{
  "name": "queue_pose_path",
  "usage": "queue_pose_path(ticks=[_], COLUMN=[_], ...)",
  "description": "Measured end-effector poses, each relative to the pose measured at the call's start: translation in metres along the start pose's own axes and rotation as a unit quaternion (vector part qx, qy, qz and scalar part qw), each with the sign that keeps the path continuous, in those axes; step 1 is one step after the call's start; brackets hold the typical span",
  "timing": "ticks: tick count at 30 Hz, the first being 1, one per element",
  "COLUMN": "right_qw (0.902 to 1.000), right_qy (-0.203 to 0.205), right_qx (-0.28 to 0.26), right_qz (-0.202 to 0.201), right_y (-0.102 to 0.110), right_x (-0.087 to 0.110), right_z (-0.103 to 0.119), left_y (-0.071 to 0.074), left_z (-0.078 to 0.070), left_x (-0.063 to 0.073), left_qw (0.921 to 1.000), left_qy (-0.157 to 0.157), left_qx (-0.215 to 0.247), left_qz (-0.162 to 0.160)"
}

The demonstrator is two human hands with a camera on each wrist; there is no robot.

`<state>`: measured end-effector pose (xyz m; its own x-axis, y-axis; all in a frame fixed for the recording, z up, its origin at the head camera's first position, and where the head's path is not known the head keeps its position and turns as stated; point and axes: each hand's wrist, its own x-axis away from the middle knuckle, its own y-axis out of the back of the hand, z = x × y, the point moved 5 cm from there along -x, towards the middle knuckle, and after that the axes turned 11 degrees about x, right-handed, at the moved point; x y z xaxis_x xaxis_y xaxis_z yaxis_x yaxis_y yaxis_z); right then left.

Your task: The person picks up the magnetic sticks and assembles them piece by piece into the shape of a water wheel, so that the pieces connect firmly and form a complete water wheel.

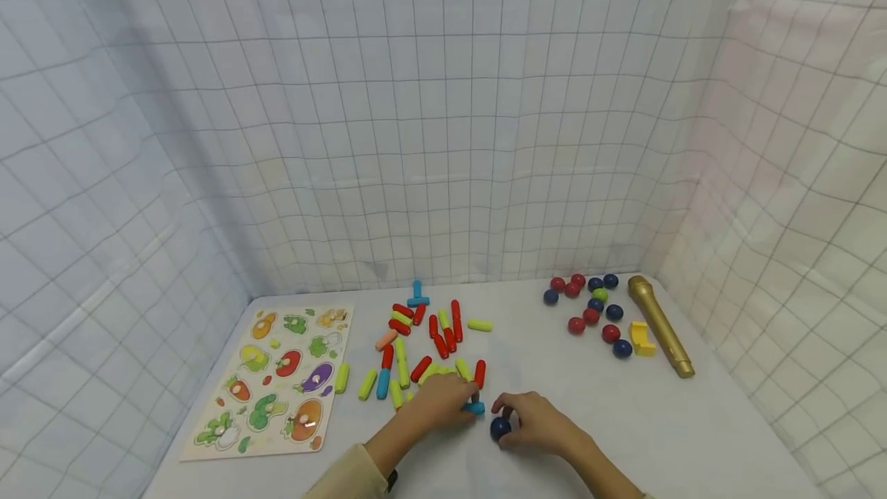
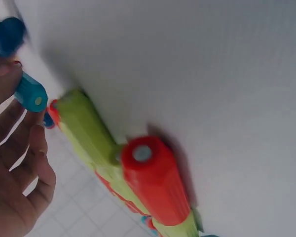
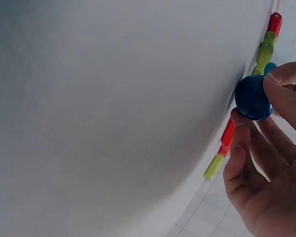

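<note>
My left hand pinches a short blue toy rod between thumb and fingers at the front middle of the table. In the left wrist view, the blue rod shows a pale dot on its end. Just to its right, my right hand holds a dark blue ball with curled fingers and thumb. The right wrist view shows this dark blue ball gripped at the fingertips, with a seam around it. Loose red rods and yellow-green rods lie beyond my left hand.
A vegetable puzzle board lies at the left. Red, dark blue and green balls are scattered at the back right, near a yellow block and a long gold tube. Gridded white cloth walls enclose the table.
</note>
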<state>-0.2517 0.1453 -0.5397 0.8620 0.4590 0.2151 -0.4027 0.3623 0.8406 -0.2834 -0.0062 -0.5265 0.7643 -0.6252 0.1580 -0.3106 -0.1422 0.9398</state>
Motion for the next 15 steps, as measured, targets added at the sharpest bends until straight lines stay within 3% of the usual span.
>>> queue_pose_path(ticks=[8,15], right_qw=[0.9997,0.9988], right_qy=[0.014,0.016], right_qx=[0.018,0.043], right_qz=[0.002,0.013], right_y=[-0.008,-0.011], right_x=[0.001,0.005], right_z=[0.019,0.031], left_y=[-0.012,-0.017], left_z=[-0.01,-0.02], left_x=[0.044,0.054], left_qw=[0.9989,0.996], left_qy=[0.029,0.055], left_qx=[0.034,0.066], left_qz=[0.015,0.024])
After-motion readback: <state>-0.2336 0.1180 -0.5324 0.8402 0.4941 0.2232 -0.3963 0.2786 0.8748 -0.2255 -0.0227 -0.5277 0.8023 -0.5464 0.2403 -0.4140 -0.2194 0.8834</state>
